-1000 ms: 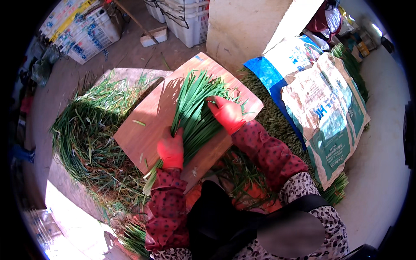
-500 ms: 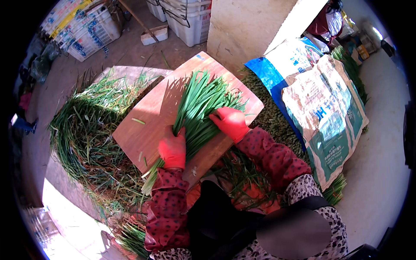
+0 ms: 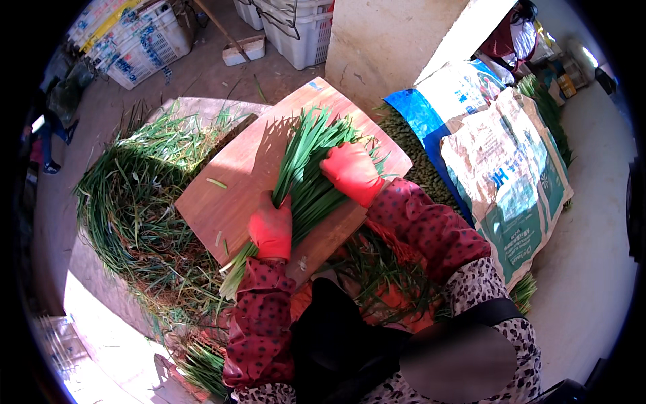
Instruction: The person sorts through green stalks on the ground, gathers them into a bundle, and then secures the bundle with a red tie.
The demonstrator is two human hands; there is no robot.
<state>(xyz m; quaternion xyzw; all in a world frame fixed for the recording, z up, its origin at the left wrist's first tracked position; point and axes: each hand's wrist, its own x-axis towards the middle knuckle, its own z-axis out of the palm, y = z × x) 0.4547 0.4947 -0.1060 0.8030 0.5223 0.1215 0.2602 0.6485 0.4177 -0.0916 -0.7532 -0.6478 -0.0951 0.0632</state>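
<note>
A thick bunch of green chives lies aslant across a reddish wooden board. Its pale stem ends point toward the lower left and overhang the board's near edge. My left hand, in an orange-red glove, is closed around the bunch near the stems, thumb on top. Further up, my right hand, gloved alike, has its fingers curled into the leaves on the bunch's right side; the fingertips are partly hidden. A few cut bits of leaf lie on the board's left part.
A big heap of loose chives and dry trimmings covers the floor at left. Paper sacks lie over bundled chives at right, by a wall. White crates and a long-handled dustpan stand behind. Someone's leg shows far left.
My right hand has moved slightly up and left over the leaves, its fingers more curled. The left hand keeps its hold on the stems. More of a person's leg shows at far left.
</note>
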